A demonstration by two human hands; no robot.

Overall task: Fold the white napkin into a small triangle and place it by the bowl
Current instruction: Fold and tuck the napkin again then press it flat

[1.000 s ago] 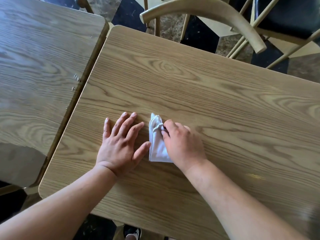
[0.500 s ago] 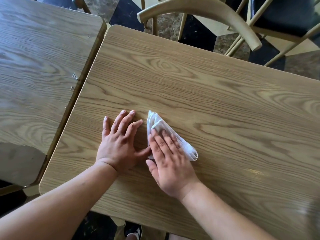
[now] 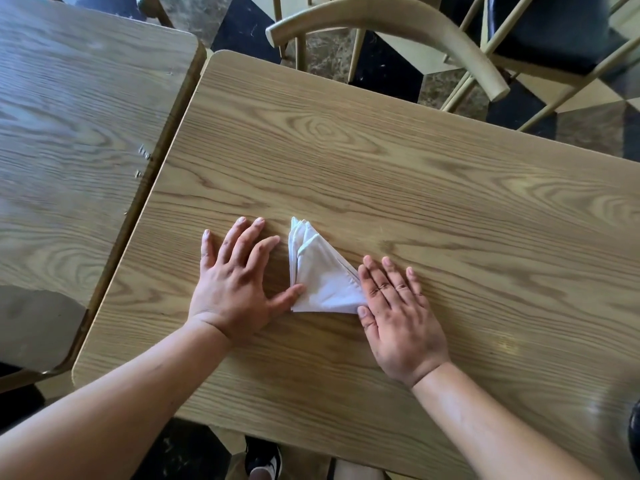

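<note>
While both hands lie flat, fingers spread, gripping nothing, left hand [image 3: 232, 286] thumb and right hand [image 3: 398, 318] index edge touch the white folded paper napkin triangle [image 3: 320, 278] between them on the light wood-grain table [image 3: 433, 188], probably steadying creases. No bowl visible.

Dining room or café, wooden tables [image 3: 415, 174] pushed together, curved-back chairs [image 3: 398, 26], checkered floor [image 3: 381, 67]

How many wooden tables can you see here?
2. The table in the middle holds the white napkin and both hands; a second table butts against it at the left. More may stand outside the view.
</note>
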